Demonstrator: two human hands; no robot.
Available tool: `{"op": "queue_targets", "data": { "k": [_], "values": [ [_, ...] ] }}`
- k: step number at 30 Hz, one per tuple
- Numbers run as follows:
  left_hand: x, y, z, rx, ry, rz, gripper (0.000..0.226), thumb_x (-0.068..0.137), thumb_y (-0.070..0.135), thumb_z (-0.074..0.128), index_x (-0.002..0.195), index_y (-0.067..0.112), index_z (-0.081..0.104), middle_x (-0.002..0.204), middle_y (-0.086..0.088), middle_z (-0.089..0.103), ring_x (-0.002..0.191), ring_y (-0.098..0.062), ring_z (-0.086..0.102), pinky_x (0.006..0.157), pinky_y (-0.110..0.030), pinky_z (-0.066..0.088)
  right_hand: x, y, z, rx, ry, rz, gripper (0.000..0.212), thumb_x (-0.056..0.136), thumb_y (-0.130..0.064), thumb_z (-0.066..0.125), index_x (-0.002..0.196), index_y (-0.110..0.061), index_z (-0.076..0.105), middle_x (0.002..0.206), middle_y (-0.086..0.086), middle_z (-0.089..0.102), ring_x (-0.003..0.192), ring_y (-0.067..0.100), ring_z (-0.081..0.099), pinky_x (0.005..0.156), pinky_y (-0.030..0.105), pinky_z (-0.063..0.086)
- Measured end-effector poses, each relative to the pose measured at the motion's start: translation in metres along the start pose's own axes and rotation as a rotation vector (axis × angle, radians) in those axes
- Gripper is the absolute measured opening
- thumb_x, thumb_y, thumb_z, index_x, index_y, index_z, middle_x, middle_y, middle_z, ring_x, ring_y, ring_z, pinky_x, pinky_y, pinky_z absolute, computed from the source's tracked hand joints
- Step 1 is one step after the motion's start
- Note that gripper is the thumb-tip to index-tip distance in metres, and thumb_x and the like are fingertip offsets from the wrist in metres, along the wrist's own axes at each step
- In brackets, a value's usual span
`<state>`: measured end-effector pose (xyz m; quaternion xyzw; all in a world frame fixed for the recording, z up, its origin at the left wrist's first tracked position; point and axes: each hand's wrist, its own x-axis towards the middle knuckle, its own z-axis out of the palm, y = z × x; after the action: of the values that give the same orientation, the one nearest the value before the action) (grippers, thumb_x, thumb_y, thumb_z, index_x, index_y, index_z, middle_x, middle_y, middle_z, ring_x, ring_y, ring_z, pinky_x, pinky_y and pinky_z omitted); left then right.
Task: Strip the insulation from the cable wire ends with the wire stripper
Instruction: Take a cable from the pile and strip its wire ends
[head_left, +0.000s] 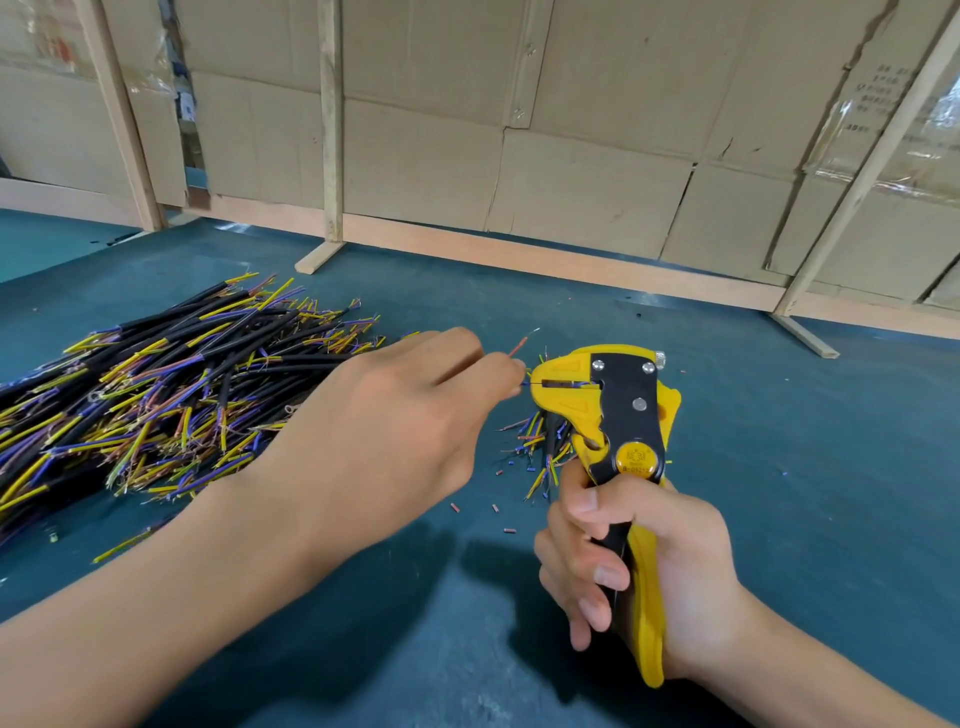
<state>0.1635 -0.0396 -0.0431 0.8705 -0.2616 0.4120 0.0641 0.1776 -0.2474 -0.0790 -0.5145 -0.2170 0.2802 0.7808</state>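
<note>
My right hand (639, 561) grips the handles of a yellow and black wire stripper (608, 410), held upright with its jaws pointing left. My left hand (400, 421) pinches a cable's thin wires at the jaw mouth. A blue wire (566, 385) lies inside the jaw slot. A red wire (519, 346) with a bare tip sticks up past my fingertips. The rest of that cable is hidden under my left hand.
A big pile of black cables (156, 395) with yellow, blue and red wire ends lies on the left of the teal table (779, 415). A smaller bundle (545, 447) sits behind the stripper. Cut insulation bits (496, 507) dot the table. Cardboard and wooden slats form the back wall.
</note>
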Motion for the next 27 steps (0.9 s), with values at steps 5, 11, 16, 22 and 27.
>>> {"op": "queue_targets", "data": {
  "k": [5,11,16,22,27],
  "values": [
    [0.002,-0.005,0.003,0.010,-0.019,-0.016,0.013,0.092,0.005,0.063,0.100,0.007,0.073,0.077,-0.009,0.061,0.064,-0.033,0.061,0.055,-0.043,0.054,0.000,0.001,-0.001,0.000,0.040,-0.005,0.023,0.069,-0.020,0.067,0.061,-0.013,0.046,0.044,0.004,0.034,0.035,0.021,0.041,0.044,0.029,0.047],
    [-0.001,-0.065,-0.007,0.076,0.117,-0.462,0.014,0.099,0.011,0.058,0.104,0.007,0.071,0.094,-0.012,0.070,0.085,-0.040,0.066,0.074,-0.051,0.052,-0.001,0.002,-0.002,0.038,0.172,-0.027,0.027,0.066,-0.023,0.068,0.061,-0.013,0.043,0.048,0.004,0.032,0.039,0.024,0.038,0.047,0.034,0.048],
    [0.010,-0.045,0.011,-0.394,0.051,-0.734,0.017,0.095,0.009,0.062,0.104,0.018,0.074,0.076,0.005,0.073,0.064,-0.014,0.062,0.060,-0.018,0.046,0.004,0.005,0.002,0.056,0.211,-0.106,0.025,0.067,-0.023,0.070,0.068,-0.010,0.050,0.056,0.010,0.036,0.048,0.029,0.047,0.057,0.044,0.053],
    [0.055,-0.022,0.046,-1.236,-0.189,-1.186,0.043,0.093,-0.009,0.057,0.134,0.004,0.054,0.090,-0.021,0.076,0.082,-0.028,0.076,0.070,-0.036,0.064,0.008,0.005,0.002,0.081,0.239,-0.116,0.011,0.072,-0.015,0.065,0.068,-0.011,0.055,0.060,0.012,0.038,0.051,0.030,0.050,0.060,0.047,0.054],
    [0.088,-0.010,0.079,-0.906,-0.395,-1.055,0.067,0.095,0.024,0.067,0.154,0.015,0.036,0.132,-0.013,0.061,0.117,-0.028,0.061,0.099,-0.028,0.044,0.005,0.006,-0.002,0.097,0.224,-0.107,0.021,0.065,-0.022,0.072,0.070,-0.011,0.055,0.060,0.012,0.039,0.052,0.030,0.050,0.060,0.046,0.054]
  ]
}}
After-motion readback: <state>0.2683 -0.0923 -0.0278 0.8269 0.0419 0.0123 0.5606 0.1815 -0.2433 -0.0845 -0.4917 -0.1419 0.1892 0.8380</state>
